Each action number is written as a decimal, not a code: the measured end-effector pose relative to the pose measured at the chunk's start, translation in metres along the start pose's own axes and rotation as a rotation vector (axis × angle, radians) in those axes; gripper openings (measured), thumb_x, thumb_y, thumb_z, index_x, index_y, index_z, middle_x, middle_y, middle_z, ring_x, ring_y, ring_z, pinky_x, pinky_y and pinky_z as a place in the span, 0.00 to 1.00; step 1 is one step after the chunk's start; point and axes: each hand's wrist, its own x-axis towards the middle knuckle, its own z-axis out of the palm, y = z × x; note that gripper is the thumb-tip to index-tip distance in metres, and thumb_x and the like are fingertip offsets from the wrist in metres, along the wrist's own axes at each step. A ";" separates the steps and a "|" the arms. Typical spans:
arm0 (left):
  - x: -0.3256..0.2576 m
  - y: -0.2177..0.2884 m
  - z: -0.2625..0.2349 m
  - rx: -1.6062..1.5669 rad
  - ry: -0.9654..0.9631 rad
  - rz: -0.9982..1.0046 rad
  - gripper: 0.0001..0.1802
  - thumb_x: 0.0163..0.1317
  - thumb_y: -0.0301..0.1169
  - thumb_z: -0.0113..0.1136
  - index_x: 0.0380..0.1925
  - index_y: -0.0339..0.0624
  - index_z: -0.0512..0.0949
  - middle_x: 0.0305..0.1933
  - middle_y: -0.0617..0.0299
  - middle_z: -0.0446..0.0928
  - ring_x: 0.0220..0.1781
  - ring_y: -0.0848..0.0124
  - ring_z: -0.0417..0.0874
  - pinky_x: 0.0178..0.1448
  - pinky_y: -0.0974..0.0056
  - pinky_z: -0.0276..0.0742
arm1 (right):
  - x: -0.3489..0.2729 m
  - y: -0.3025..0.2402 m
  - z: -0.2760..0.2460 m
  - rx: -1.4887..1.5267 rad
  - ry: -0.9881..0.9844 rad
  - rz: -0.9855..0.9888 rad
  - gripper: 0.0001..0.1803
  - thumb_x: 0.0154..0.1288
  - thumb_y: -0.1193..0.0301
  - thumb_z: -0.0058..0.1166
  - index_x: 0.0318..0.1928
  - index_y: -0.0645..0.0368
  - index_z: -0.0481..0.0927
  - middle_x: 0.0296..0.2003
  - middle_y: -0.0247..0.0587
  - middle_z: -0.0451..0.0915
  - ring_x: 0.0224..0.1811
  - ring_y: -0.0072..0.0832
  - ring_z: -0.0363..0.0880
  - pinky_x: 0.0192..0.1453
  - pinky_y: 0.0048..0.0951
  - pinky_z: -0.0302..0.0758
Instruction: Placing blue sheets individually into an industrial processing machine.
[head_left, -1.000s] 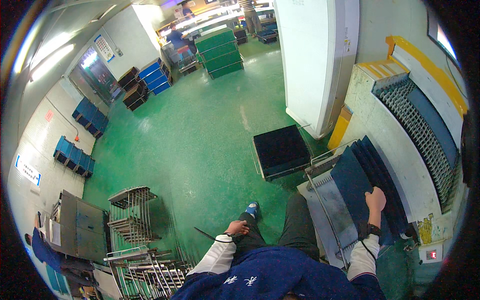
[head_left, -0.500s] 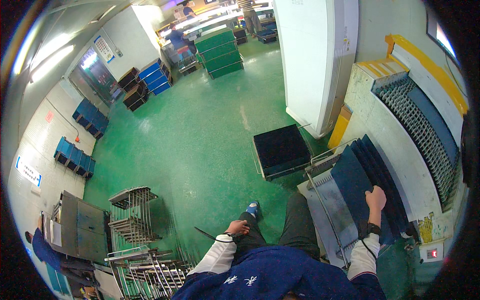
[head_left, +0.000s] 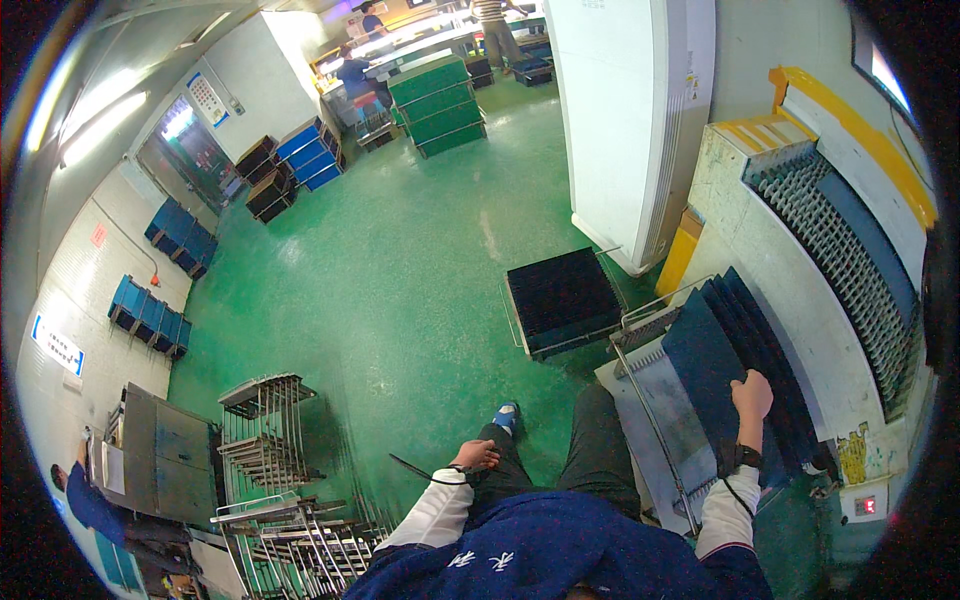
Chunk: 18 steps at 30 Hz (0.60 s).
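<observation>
My right hand [head_left: 752, 396] is closed at the edge of a dark blue panel [head_left: 700, 345], one of several thin sheets standing side by side and leaning in a metal rack [head_left: 650, 440] at my right. The fingertips are hidden behind the hand. Over my left thigh hangs my left hand [head_left: 477, 456], its fingers loosely curled together with nothing visible in them. A thin black strap sticks out from the left wrist. Ahead of my knees stands another rack filled with dark panels [head_left: 565, 295].
Along my right runs a white machine with a roller conveyor [head_left: 840, 260]. A tall white cabinet [head_left: 620, 130] rises ahead. Bare metal racks [head_left: 265, 430] stand at left; green bins [head_left: 437, 105] stand farther off. People work at the far bench, and one person [head_left: 100, 505] stands at far left.
My hands and the panels stay in place. The person at far left has shifted slightly.
</observation>
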 end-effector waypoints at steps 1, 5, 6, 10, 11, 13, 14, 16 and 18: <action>0.001 -0.001 -0.002 0.004 -0.006 0.002 0.16 0.55 0.35 0.49 0.38 0.33 0.66 0.29 0.49 0.73 0.21 0.66 0.74 0.26 0.65 0.72 | 0.000 -0.001 0.000 0.000 -0.008 -0.001 0.17 0.44 0.64 0.57 0.35 0.60 0.74 0.35 0.47 0.75 0.39 0.42 0.73 0.41 0.38 0.69; 0.004 -0.004 -0.003 0.003 0.012 0.006 0.16 0.55 0.35 0.48 0.38 0.33 0.66 0.29 0.50 0.73 0.22 0.66 0.74 0.26 0.65 0.72 | 0.000 -0.002 0.000 -0.006 -0.008 -0.003 0.18 0.44 0.64 0.57 0.36 0.60 0.74 0.36 0.47 0.75 0.39 0.41 0.73 0.41 0.37 0.69; 0.005 -0.004 -0.003 -0.001 0.010 0.003 0.16 0.55 0.35 0.48 0.38 0.34 0.66 0.29 0.50 0.73 0.22 0.66 0.74 0.27 0.65 0.72 | 0.001 -0.001 0.001 -0.009 0.001 -0.003 0.18 0.44 0.64 0.57 0.37 0.60 0.74 0.36 0.47 0.75 0.39 0.41 0.73 0.42 0.37 0.69; 0.004 -0.003 -0.003 -0.010 0.008 0.000 0.16 0.55 0.34 0.49 0.39 0.34 0.65 0.29 0.49 0.73 0.22 0.65 0.74 0.27 0.64 0.72 | 0.001 0.001 0.003 -0.004 0.008 -0.003 0.18 0.44 0.64 0.57 0.37 0.60 0.74 0.36 0.48 0.75 0.39 0.41 0.73 0.41 0.37 0.70; 0.004 -0.003 -0.003 -0.012 0.005 -0.002 0.16 0.55 0.34 0.49 0.39 0.34 0.65 0.30 0.49 0.73 0.23 0.65 0.74 0.27 0.64 0.72 | 0.002 0.001 0.002 -0.006 0.005 -0.002 0.18 0.44 0.64 0.57 0.36 0.60 0.74 0.35 0.47 0.75 0.39 0.41 0.73 0.41 0.37 0.70; 0.004 -0.003 -0.003 -0.040 -0.004 -0.005 0.16 0.54 0.34 0.50 0.38 0.34 0.65 0.30 0.49 0.73 0.23 0.64 0.74 0.28 0.63 0.72 | 0.001 0.000 0.002 -0.013 0.001 -0.002 0.17 0.44 0.64 0.57 0.35 0.60 0.74 0.35 0.47 0.75 0.39 0.41 0.73 0.41 0.37 0.70; 0.004 -0.003 -0.003 -0.054 -0.009 -0.006 0.16 0.54 0.34 0.50 0.38 0.34 0.65 0.30 0.49 0.73 0.23 0.63 0.74 0.28 0.63 0.72 | 0.001 -0.001 0.001 -0.018 -0.001 -0.003 0.17 0.44 0.64 0.57 0.34 0.60 0.74 0.34 0.47 0.75 0.39 0.41 0.73 0.41 0.37 0.70; 0.004 -0.003 -0.003 -0.056 -0.009 -0.005 0.16 0.54 0.34 0.50 0.37 0.34 0.65 0.30 0.48 0.72 0.23 0.63 0.74 0.28 0.63 0.73 | 0.001 -0.001 0.001 -0.018 0.005 -0.006 0.16 0.44 0.64 0.57 0.33 0.61 0.74 0.34 0.47 0.75 0.38 0.41 0.73 0.40 0.37 0.70; 0.004 -0.003 -0.003 -0.056 -0.013 -0.003 0.15 0.54 0.34 0.50 0.37 0.34 0.65 0.30 0.48 0.72 0.23 0.63 0.74 0.28 0.63 0.73 | 0.001 0.001 0.002 -0.010 0.022 -0.010 0.16 0.43 0.64 0.57 0.32 0.61 0.74 0.33 0.47 0.75 0.38 0.41 0.73 0.40 0.38 0.70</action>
